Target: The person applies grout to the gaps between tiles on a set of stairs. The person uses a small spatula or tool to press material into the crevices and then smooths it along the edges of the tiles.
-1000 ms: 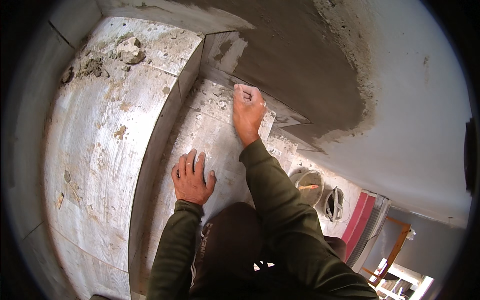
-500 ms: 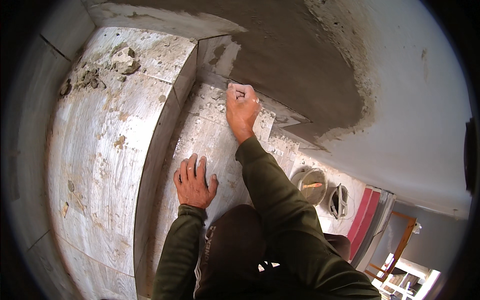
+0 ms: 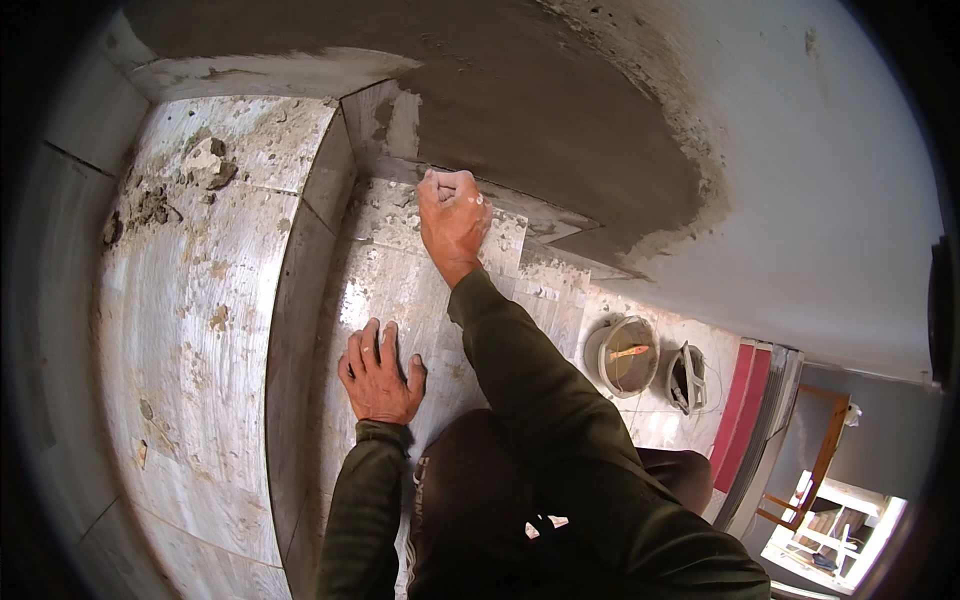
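My right hand (image 3: 452, 215) is closed at the tiled skirting strip (image 3: 545, 225) where the step meets the wall, fingertips curled against or just beside it; I cannot make out what, if anything, they hold. Pale dust coats its knuckles. Above it is wet grey plaster (image 3: 560, 110). My left hand (image 3: 380, 375) lies open, fingers spread, on the dusty wood-look tile step (image 3: 370, 280), which is spotted with mortar crumbs.
A higher tiled step (image 3: 185, 380) on the left bears rubble (image 3: 210, 165). Lower right stand a bucket (image 3: 620, 370) with an orange-handled brush (image 3: 628, 352) and a second container (image 3: 685, 380). Beyond are pink strips (image 3: 740, 410) and a wooden frame (image 3: 830, 440).
The view has shifted, putting the upper step and rubble lower in the picture. My closed right hand appears farther left. My left hand stays open on the tile, slightly lower in view.
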`<state>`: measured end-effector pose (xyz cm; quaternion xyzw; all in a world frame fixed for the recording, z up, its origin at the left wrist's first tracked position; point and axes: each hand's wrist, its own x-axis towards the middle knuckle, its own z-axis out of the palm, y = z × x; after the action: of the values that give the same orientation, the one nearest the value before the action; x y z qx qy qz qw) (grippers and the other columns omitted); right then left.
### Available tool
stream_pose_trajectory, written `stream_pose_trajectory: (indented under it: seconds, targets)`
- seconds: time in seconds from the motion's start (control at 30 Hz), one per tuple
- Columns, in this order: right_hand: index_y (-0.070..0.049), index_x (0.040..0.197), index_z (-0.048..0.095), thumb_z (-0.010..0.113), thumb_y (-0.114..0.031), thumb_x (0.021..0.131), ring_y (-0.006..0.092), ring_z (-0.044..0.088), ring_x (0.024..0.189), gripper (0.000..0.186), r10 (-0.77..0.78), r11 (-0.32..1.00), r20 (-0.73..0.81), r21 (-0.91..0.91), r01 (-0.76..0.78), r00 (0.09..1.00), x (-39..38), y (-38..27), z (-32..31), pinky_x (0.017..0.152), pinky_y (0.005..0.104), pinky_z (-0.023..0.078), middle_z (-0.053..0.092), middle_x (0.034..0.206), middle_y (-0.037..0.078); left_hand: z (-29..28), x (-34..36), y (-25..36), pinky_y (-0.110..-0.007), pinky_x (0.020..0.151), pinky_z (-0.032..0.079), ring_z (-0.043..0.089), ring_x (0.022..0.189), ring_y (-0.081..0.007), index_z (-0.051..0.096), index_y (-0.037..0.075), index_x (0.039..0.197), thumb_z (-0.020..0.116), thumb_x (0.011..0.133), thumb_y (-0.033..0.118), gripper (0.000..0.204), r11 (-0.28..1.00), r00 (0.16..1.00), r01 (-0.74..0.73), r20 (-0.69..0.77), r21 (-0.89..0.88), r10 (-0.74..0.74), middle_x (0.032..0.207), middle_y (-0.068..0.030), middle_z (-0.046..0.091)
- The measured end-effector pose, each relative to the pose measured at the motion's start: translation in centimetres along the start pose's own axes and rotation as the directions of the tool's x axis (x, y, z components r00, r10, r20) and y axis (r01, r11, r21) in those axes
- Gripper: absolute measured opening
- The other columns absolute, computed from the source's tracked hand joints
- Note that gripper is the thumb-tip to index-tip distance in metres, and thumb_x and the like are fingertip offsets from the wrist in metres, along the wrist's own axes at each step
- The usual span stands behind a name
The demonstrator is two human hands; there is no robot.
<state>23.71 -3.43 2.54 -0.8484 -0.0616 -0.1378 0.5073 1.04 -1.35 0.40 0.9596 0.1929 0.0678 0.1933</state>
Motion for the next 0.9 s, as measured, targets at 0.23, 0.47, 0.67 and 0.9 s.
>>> stream_pose_trajectory:
  seconds: [0.23,0.47,0.67,0.9]
  targets:
    - [-0.006,0.076,0.059,0.067,-0.021,0.083,0.0309,0.060,0.065,0.018,0.018,0.999,-0.009,-0.048,-0.018,1.000,-0.1,0.2,-0.5,0.065,0.0445,0.044,0.065,0.069,0.008,0.1,-0.1,-0.3,-0.048,0.104,0.024,0.034,0.129,-0.0334,0.047,0.009,0.133,0.056,0.082,0.034,0.057,1.000,1.000,-0.011,-0.007,0.022,0.011,0.139,-0.0126,0.042]
    - [-0.003,0.074,0.059,0.069,-0.018,0.083,0.0241,0.058,0.054,0.020,-0.114,0.990,-0.082,-0.090,0.106,0.990,0.0,1.0,-1.0,0.055,0.0378,0.046,0.061,0.061,0.009,0.2,-0.2,-0.3,-0.047,0.104,0.024,0.033,0.130,-0.0328,0.047,0.009,0.133,0.054,0.083,0.034,0.056,0.999,1.000,-0.014,-0.004,0.043,0.014,0.138,-0.0127,0.042]
    - [-0.003,0.074,0.058,0.069,-0.018,0.083,0.0245,0.058,0.053,0.021,-0.145,0.986,-0.092,-0.098,0.136,0.985,0.2,2.0,-1.7,0.055,0.0377,0.045,0.061,0.061,0.009,0.4,-0.1,-0.2,-0.048,0.104,0.025,0.035,0.128,-0.0335,0.050,0.008,0.130,0.055,0.082,0.034,0.055,0.998,0.999,-0.027,-0.021,0.050,0.028,0.138,-0.0131,0.043]
    - [-0.002,0.075,0.056,0.069,-0.017,0.084,0.0248,0.058,0.052,0.022,-0.133,0.987,-0.086,-0.102,0.124,0.987,0.3,2.3,-2.6,0.054,0.0376,0.045,0.060,0.060,0.009,0.4,-0.1,-0.3,-0.048,0.103,0.025,0.035,0.128,-0.0333,0.050,0.007,0.130,0.055,0.082,0.035,0.055,0.997,0.998,-0.042,-0.038,0.066,0.044,0.137,-0.0137,0.044]
